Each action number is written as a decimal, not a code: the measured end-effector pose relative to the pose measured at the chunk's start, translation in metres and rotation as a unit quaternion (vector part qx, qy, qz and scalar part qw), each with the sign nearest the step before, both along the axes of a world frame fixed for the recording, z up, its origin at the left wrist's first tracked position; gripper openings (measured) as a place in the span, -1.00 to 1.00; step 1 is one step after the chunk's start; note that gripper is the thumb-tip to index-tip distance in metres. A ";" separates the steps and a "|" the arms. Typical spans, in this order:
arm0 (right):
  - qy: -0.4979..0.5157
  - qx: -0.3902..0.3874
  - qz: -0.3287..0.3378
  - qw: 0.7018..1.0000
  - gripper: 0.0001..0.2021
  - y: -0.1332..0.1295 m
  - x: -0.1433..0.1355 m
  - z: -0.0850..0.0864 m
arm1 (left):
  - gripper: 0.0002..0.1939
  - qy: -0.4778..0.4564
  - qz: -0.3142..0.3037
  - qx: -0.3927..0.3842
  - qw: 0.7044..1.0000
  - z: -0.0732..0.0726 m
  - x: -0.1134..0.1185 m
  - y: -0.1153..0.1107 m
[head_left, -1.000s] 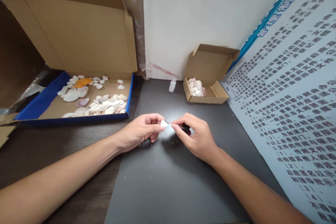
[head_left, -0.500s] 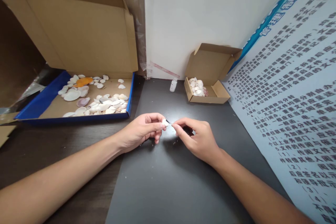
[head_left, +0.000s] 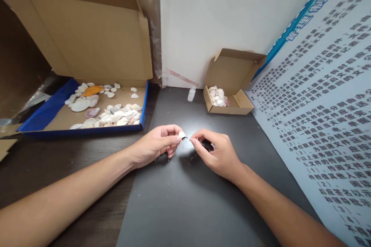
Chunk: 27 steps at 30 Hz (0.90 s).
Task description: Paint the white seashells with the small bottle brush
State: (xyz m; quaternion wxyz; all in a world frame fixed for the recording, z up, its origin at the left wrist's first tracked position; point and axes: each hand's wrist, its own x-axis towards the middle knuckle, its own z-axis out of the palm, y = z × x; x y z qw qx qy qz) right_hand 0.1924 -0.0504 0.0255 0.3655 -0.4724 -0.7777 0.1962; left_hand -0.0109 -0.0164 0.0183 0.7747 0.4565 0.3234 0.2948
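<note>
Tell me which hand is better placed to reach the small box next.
Probably the right hand: the small box is just beyond it; the left hand is farther off. Both are busy, though, with a shell and thin tool.

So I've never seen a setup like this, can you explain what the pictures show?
There is no machine: these are a person's bare hands, seen by one camera on that person's head, looking forward and down. The left hand pinches a small white piece, apparently a shell; the right hand holds something thin, too small to identify, close to it. On the dark surface stand a large blue and brown cardboard box of mostly white shells, a small brown cardboard box of pale shells, and a whitish bottle.
</note>
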 end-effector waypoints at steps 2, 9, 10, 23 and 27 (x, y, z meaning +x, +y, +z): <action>-0.006 -0.003 -0.013 1.000 -0.87 0.000 0.001 0.000 | -0.75 0.004 -0.001 -0.001 1.000 0.000 0.000 0.000; 0.000 0.006 0.004 1.000 -0.89 0.000 0.001 0.001 | -0.75 0.006 -0.012 0.004 1.000 -0.001 -0.001 0.000; -0.004 0.007 -0.003 1.000 -0.89 0.000 0.001 0.001 | -0.75 0.007 -0.014 0.006 1.000 -0.001 -0.001 0.000; -0.003 0.017 -0.006 1.000 -0.88 0.000 0.000 0.004 | -0.75 0.002 -0.019 0.015 1.000 -0.001 -0.001 0.000; -0.014 0.009 -0.009 1.000 -0.88 0.000 0.001 0.004 | -0.76 0.002 -0.015 0.010 1.000 -0.002 0.000 0.000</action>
